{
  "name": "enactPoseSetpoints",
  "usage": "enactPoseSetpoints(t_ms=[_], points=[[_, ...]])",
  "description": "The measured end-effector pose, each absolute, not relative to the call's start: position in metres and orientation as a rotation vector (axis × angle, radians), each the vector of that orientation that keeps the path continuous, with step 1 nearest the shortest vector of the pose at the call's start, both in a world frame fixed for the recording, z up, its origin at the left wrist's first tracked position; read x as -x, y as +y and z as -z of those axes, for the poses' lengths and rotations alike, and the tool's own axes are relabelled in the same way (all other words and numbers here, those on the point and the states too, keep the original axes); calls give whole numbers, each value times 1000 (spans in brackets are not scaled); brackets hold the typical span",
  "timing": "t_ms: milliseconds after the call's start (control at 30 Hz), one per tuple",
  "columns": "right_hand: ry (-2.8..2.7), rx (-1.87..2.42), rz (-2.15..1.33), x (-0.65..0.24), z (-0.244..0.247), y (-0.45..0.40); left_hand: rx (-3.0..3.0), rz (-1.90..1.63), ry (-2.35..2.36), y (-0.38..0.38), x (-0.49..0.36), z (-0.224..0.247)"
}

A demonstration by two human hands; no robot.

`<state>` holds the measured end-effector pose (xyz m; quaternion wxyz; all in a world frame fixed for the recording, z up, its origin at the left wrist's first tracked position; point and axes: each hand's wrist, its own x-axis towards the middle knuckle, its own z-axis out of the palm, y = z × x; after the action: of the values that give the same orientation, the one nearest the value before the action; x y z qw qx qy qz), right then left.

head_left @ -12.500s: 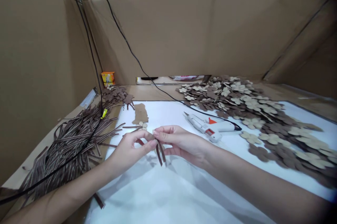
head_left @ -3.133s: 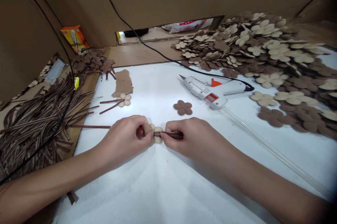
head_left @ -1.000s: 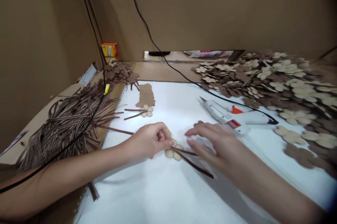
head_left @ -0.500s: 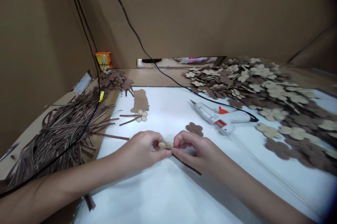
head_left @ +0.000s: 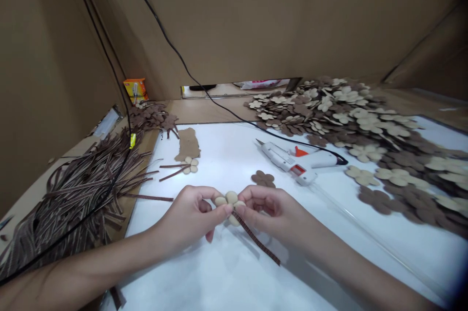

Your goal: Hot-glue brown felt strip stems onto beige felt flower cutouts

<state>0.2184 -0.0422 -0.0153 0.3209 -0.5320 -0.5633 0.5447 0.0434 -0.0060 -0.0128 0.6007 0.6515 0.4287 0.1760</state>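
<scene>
At lower centre, the left hand [head_left: 190,216] and right hand [head_left: 272,211] come together, fingertips clamped on a tan flower cutout [head_left: 231,198], a brown ribbon strip [head_left: 256,239] trailing toward lower right.

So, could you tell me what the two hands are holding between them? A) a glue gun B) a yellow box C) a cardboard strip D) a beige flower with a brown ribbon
D: the left hand and right hand pinch the beige flower, with the brown ribbon trailing from it.
</scene>
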Motion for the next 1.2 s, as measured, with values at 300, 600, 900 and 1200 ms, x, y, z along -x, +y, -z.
enactPoseSetpoints(t_ms=[300, 600, 900, 1200], points=[[-1486, 1413, -1331, -216, 12, -47, -1498, -352, 981, -8, -43, 17], [-1385, 1303, -1546, -219, 30, -45, -1586, -508, 983, -16, -47, 15], [-1211, 1178, -1581, -213, 43, -48, -1704, -592, 961, -17, -47, 22], [-1220, 1246, -1536, -213, 31, -49, -1682, -636, 966, -17, -46, 23]])
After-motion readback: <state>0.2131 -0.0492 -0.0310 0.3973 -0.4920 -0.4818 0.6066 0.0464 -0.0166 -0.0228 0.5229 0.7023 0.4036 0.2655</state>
